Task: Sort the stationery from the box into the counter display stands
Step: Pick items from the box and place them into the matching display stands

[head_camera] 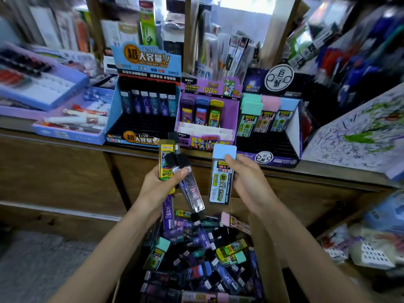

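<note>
Yellow and black-capped slim plastic lead cases (pixel 175 169) fan from the left hand (pixel 161 186), fingers curled round them above the full cardboard box (pixel 271 281), while the right hand (pixel 244 173), held apart, pinches a blue-capped clear lead case (pixel 220 178) upright before the dark purple counter display stand (pixel 279 159).

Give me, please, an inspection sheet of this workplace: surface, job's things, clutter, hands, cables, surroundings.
Surface: wooden counter carries three display stands.
Job's things: blue stand, purple stand and dark stand are partly filled; box below is full of mixed cases.
Clutter: purple pen trays at left; scribbled pad at right.
Hands: left hand grips a yellow case and dark cases; right hand holds a blue-capped case.
Cables: nothing seen.
Surroundings: packed shelves behind, blurred.
</note>
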`<state>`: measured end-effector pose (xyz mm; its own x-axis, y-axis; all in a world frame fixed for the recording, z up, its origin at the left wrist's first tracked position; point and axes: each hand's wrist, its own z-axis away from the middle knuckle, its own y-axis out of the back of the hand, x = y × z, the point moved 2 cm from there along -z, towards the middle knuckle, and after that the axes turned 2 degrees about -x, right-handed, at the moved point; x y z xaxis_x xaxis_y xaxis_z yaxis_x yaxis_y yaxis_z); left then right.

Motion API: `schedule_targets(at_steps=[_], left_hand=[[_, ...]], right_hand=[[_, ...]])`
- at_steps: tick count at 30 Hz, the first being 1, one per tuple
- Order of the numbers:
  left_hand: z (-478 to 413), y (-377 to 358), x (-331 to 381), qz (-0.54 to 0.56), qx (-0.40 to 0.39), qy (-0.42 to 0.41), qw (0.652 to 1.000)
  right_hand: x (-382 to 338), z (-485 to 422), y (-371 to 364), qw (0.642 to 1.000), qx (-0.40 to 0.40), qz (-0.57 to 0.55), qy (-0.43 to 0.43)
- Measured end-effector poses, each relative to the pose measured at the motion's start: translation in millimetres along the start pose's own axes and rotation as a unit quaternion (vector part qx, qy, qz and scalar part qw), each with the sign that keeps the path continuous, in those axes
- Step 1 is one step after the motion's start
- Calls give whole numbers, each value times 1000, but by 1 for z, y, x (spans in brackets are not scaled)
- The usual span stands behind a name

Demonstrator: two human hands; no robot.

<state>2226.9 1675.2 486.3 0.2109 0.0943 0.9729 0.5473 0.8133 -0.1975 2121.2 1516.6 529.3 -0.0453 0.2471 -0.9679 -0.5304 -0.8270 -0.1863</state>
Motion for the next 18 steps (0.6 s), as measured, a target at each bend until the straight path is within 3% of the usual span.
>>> schedule_targets(at_steps=[5, 10, 18], left_hand=[[-12, 0, 30, -15, 4, -33, 999], [-28, -12, 48, -22, 0, -44, 999], [-47, -40, 56, -22, -4, -43, 999]], right_hand=[[-63, -16, 24, 975, 48, 163, 144], [-119, -33, 82, 947, 107, 205, 223], [-153, -59, 146, 898, 148, 348, 226]])
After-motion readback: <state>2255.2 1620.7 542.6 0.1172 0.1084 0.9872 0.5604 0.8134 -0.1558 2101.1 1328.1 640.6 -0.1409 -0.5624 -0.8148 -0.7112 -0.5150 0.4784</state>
